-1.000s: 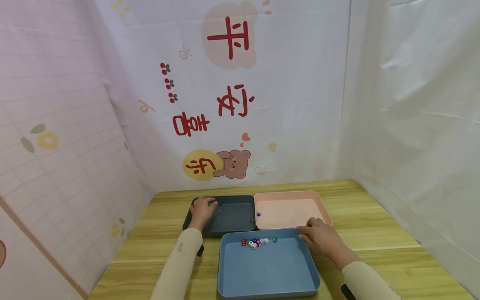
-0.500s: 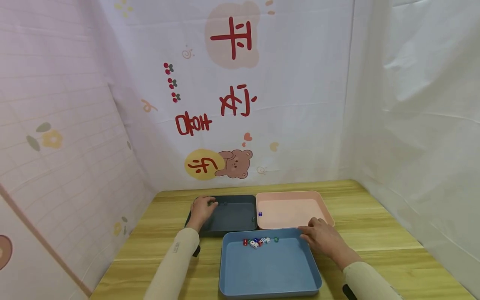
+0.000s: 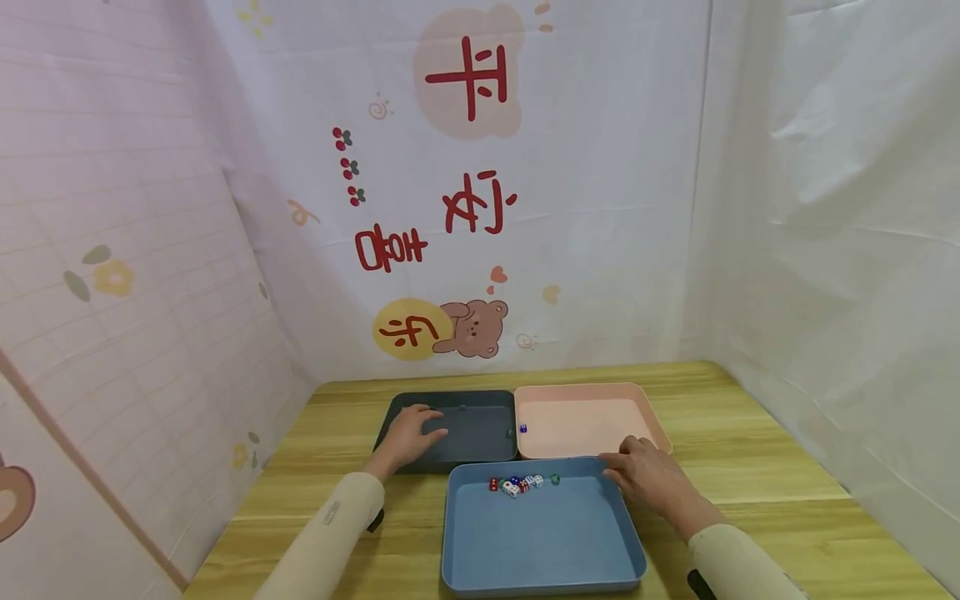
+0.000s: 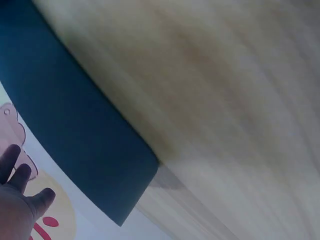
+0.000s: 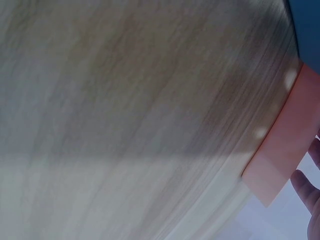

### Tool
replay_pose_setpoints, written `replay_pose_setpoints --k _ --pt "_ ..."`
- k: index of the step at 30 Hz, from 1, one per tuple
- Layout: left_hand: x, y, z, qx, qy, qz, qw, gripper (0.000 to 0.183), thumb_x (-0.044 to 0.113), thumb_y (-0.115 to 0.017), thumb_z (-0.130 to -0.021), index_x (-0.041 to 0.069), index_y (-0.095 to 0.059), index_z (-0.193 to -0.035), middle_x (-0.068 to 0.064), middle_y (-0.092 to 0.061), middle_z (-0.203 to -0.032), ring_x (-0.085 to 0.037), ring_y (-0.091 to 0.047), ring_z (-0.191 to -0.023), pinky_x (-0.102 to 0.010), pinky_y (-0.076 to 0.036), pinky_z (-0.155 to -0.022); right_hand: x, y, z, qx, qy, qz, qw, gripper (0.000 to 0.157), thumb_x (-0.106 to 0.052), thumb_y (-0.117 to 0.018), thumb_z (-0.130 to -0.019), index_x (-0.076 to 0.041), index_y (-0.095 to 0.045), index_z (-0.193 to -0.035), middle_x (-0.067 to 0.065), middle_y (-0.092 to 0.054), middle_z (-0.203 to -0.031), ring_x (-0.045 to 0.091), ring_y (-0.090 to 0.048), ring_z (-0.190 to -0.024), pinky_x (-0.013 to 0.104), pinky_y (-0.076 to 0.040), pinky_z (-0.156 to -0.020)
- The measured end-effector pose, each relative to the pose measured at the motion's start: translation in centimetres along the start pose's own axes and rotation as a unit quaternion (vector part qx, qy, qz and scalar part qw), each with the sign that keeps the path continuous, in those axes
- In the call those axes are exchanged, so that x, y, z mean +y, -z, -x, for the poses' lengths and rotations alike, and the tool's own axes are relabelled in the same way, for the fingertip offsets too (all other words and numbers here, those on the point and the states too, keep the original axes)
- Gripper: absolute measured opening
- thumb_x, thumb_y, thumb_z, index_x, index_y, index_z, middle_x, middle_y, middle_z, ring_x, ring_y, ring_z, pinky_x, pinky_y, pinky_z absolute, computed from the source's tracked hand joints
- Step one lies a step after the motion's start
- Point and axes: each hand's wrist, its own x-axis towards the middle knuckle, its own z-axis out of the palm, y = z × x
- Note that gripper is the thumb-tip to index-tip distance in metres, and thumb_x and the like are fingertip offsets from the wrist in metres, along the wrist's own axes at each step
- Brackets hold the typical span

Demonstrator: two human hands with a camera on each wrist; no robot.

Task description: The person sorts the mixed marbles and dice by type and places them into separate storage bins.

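My left hand (image 3: 408, 435) hovers over the left part of the dark tray (image 3: 480, 457), thumb and fingers spread apart with nothing visible between them. Small green dice lie in that tray: one die (image 3: 462, 407) near its back wall and another die (image 3: 510, 433) by its right wall. The right hand (image 3: 652, 479) rests at the back right corner of the blue tray (image 3: 540, 542), fingertips at the rim. Toward that tray's back wall is a cluster of red, white and blue dice (image 3: 512, 487), with a green die (image 3: 555, 479) just right of it.
A pink tray (image 3: 585, 421) stands right of the dark one, with a blue die (image 3: 523, 428) near its left wall. All three trays sit close together on a wooden table (image 3: 780, 500). White printed cloth (image 3: 600, 208) hangs behind and at both sides.
My left hand has drawn back toward me from the dark tray's back left, and its fingers have spread. A green die there has shifted right. The right hand stays at the blue tray's corner.
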Motion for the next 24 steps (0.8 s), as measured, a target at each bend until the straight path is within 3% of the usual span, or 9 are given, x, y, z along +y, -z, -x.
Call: replay_pose_setpoints --k 5,14,19,24 --pt "0.1 -0.2 1.1 -0.038 -0.049 -0.016 0.9980 0.050 0.037 -0.065 -0.096 0.005 -0.061 -0.135 -0.025 -0.047 -0.143 -0.046 -0.038 -0.135 -0.068 -0.023 -0.109 0.1 -0.1 0.0 0.002 0.002 0.000 1.000 0.026 -0.027 -0.071 -0.092 -0.017 -0.076 -0.115 0.005 -0.058 -0.092 0.021 -0.053 -0.076 0.036 -0.049 -0.063" --pt "1.1 -0.3 3.2 -0.106 -0.096 -0.029 0.9893 0.065 0.049 -0.068 -0.092 0.009 -0.055 -0.141 -0.021 -0.042 -0.149 -0.043 -0.030 -0.141 -0.068 -0.013 -0.112 -0.1 0.1 0.0 0.002 0.004 0.006 1.000 0.025 -0.027 -0.072 -0.091 -0.018 -0.076 -0.115 0.005 -0.058 -0.092 0.021 -0.054 -0.076 0.036 -0.049 -0.062" --pt "1.7 -0.4 4.4 -0.136 -0.104 -0.052 0.9839 0.073 0.058 -0.067 -0.088 0.012 -0.053 -0.144 -0.019 -0.041 -0.150 -0.041 -0.032 -0.141 -0.067 -0.019 -0.111 -0.2 0.1 0.0 0.003 0.006 0.002 1.000 0.025 -0.026 -0.072 -0.091 -0.017 -0.076 -0.115 0.004 -0.059 -0.091 0.021 -0.054 -0.076 0.036 -0.049 -0.062" --pt "2.2 -0.6 5.3 -0.159 -0.091 -0.035 0.9824 0.074 0.060 -0.065 -0.089 0.013 -0.051 -0.146 -0.018 -0.042 -0.150 -0.040 -0.039 -0.137 -0.063 -0.030 -0.108 -0.2 0.2 0.0 0.003 0.009 -0.003 1.000 0.025 -0.025 -0.072 -0.091 -0.016 -0.076 -0.114 0.005 -0.059 -0.091 0.021 -0.054 -0.075 0.037 -0.050 -0.062"
